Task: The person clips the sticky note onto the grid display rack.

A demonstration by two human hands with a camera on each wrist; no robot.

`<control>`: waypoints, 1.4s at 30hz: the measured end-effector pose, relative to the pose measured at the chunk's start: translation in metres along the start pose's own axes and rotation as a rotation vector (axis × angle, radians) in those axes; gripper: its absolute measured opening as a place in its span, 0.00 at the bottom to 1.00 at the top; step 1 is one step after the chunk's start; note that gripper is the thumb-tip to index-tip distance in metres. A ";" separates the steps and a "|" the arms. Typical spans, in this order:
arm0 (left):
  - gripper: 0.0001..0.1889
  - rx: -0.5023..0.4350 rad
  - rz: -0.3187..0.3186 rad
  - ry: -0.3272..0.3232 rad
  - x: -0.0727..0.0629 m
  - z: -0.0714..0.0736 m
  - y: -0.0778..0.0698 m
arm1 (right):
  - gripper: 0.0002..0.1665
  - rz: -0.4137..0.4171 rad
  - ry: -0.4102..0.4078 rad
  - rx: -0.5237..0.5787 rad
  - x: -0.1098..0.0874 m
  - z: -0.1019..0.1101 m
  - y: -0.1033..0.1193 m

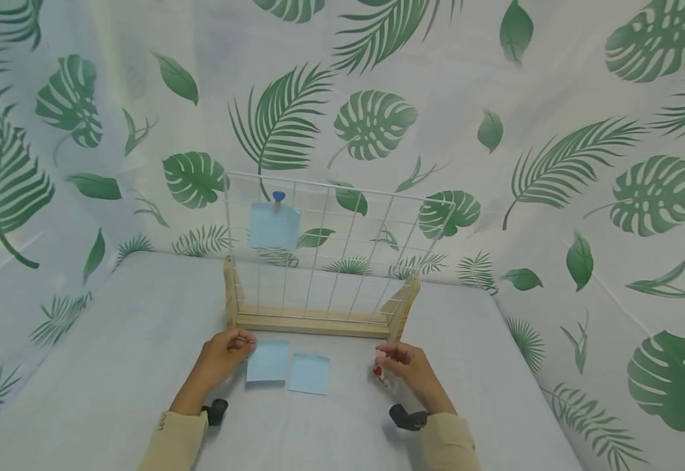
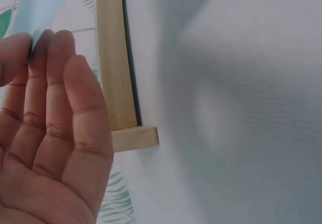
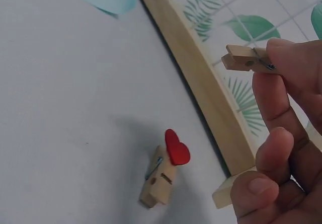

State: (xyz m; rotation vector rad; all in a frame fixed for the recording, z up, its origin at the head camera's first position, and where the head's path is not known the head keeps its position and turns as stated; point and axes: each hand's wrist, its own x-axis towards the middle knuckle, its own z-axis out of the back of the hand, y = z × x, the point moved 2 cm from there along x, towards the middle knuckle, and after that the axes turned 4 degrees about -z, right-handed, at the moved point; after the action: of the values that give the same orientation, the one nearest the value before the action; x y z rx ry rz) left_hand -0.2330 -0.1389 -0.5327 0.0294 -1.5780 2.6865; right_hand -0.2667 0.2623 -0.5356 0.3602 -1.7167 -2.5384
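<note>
My left hand (image 1: 224,356) pinches a light blue paper note (image 1: 267,361) by its upper left corner, between thumb and fingers. In the left wrist view the note (image 2: 43,7) rises from the fingertips. A wooden clothespin (image 3: 246,59) is pinched by the thumb and finger of my right hand (image 1: 409,366); a pink heart (image 1: 381,356) shows at those fingertips in the head view. Below that hand, a clothespin with a red heart (image 3: 158,176) lies on the table. Another blue note (image 1: 309,374) lies just right of the pinched one.
A white wire grid (image 1: 342,248) stands in a wooden base (image 1: 313,325) beyond the hands. At its upper left hangs a blue note (image 1: 274,229), clipped by a clothespin with a blue heart (image 1: 279,196). Leaf-patterned cloth (image 1: 436,144) surrounds the white table (image 1: 142,314).
</note>
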 end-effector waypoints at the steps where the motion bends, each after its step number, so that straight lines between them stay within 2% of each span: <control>1: 0.06 -0.007 0.001 0.000 0.000 0.000 -0.001 | 0.20 0.002 0.001 -0.001 0.000 0.001 0.001; 13: 0.06 -0.121 -0.012 0.005 0.000 -0.002 -0.011 | 0.21 0.049 -0.005 0.062 -0.002 0.005 0.012; 22: 0.06 -0.137 -0.031 -0.001 0.001 -0.001 -0.019 | 0.21 0.105 -0.003 0.143 -0.003 0.005 0.020; 27: 0.05 -0.144 -0.037 -0.006 0.002 0.001 -0.024 | 0.18 0.151 -0.003 0.127 -0.004 0.007 0.026; 33: 0.05 -0.145 -0.072 -0.017 0.005 0.003 -0.029 | 0.15 0.195 -0.018 0.129 -0.002 0.011 0.032; 42: 0.05 -0.142 -0.075 -0.020 0.007 0.004 -0.037 | 0.13 0.259 -0.016 0.124 -0.001 0.014 0.041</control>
State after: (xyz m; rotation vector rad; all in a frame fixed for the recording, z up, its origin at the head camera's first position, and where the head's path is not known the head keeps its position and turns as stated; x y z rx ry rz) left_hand -0.2391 -0.1248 -0.4984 0.1102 -1.7317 2.5202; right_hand -0.2722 0.2595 -0.4926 0.1133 -1.7996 -2.2673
